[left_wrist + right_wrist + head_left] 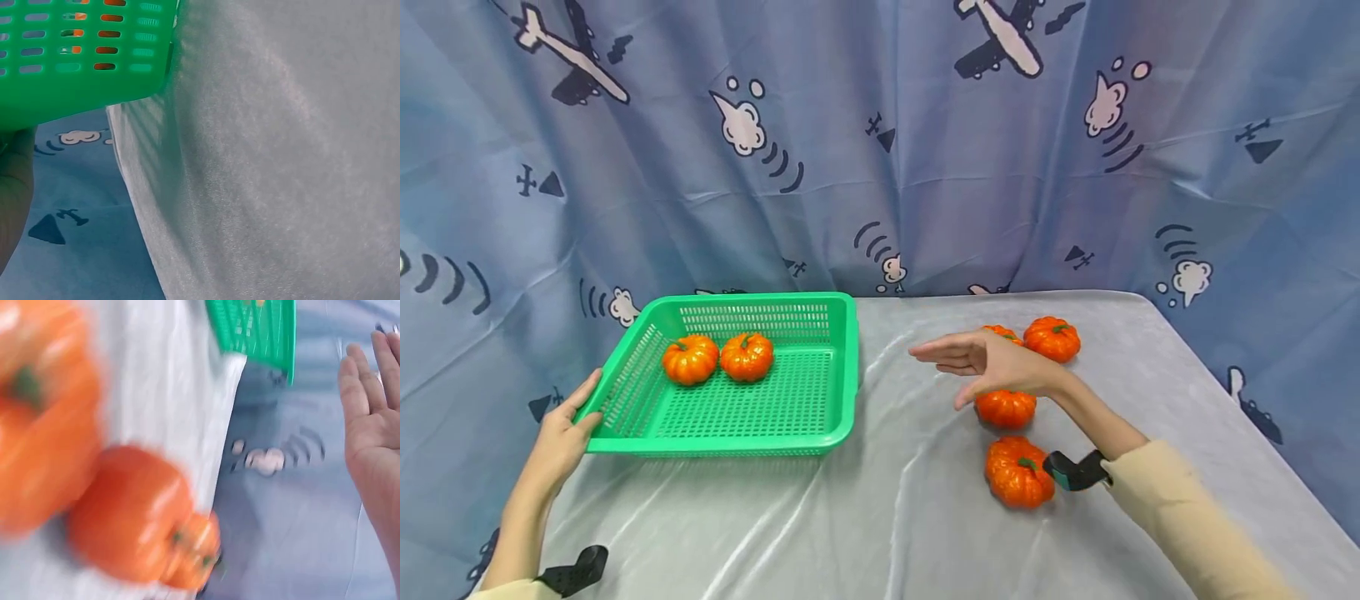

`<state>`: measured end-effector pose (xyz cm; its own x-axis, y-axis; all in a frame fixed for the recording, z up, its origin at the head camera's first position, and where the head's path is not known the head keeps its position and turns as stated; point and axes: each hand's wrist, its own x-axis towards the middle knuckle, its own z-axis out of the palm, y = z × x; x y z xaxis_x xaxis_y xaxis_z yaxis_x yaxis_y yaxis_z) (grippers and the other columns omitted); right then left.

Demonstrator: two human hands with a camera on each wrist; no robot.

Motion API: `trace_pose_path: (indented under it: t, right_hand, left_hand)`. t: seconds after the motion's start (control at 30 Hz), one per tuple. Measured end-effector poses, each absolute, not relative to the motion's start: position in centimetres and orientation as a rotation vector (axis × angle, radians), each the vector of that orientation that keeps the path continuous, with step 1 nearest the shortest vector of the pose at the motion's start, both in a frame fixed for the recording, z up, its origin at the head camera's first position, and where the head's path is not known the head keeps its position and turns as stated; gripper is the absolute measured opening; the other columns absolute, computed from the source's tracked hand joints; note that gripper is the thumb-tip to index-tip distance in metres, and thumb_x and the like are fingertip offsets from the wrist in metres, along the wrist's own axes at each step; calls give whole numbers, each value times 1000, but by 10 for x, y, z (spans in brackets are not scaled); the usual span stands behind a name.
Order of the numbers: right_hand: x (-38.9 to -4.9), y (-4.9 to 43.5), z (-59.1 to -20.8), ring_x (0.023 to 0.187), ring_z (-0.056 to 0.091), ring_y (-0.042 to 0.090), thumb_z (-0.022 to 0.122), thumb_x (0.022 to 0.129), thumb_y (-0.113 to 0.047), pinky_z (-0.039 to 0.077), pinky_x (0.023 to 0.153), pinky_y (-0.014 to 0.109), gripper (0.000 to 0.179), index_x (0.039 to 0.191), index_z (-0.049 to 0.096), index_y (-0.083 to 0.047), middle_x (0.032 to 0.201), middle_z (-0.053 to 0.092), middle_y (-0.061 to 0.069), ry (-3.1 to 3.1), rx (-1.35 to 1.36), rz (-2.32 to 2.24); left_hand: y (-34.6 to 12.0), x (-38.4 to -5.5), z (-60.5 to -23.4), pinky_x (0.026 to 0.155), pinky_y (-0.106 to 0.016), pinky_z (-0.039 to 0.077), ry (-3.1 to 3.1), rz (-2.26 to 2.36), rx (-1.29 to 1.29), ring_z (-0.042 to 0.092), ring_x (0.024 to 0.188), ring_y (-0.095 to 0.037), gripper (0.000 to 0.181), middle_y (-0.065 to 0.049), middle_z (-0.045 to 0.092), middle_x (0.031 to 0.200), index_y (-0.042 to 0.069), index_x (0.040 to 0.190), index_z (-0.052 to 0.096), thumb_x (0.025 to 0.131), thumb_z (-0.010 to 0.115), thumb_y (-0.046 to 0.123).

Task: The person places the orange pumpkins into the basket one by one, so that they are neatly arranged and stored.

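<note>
- The plastic basket on the left of the worktop is a green, round-cornered rectangle with slotted walls and a gridded floor.
- A pale grey, creased sheet covers the worktop; beyond it hangs a softly folded blue curtain printed with aeroplanes and cloud puffs.
- My left grip pinches the basket's rim at its near left corner.
- My right grip holds nothing, fingers stretched out to the left, thumb spread away, over the right part of the worktop.
- It hides part of the far left loose pumpkin and of the middle loose pumpkin.
- The left wrist view gives me only a strip of that grip, cut off by the edge, and orange scraps through the slots.
- In the right wrist view the closest pumpkins blur, and one is cut off.
- All the pumpkins look squat, ribbed, glossy orange, green-stemmed where stems show: two side by side in the basket's far left part, four on the worktop's right, including the nearest pumpkin and the far right pumpkin.
</note>
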<state>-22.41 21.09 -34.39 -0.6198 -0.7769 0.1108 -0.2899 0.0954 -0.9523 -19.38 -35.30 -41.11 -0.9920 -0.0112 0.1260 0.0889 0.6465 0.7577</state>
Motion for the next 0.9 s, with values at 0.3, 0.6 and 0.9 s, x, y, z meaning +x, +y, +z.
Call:
trace_pose_path:
  t: [0.3,0.6,0.9]
  right_hand:
    - [-187,304,-382,132,41,8,66,82,10,35,102,22,66,142,39,6,146,45,-2,2089,-911,-1619]
    - [-156,342,-421,132,39,4,64,83,13,33,102,18,69,144,31,10,148,43,-3,1957,-803,-1739]
    - [-144,336,-460,137,32,9,66,81,15,31,105,22,81,148,21,9,154,32,6,1795,-801,-1807]
  left_hand:
    - [-356,-190,-413,57,-24,39,-2748,-1233,-80,48,54,-11,59,-39,17,147,14,153,9,101,36,9]
    - [-360,-187,-415,58,-22,40,-2760,-1236,-71,50,57,-8,61,-40,13,147,22,153,6,102,36,8]
    - [-356,-191,-416,59,-22,38,-2769,-1214,-58,48,62,-6,60,-39,14,148,18,153,6,102,35,9]
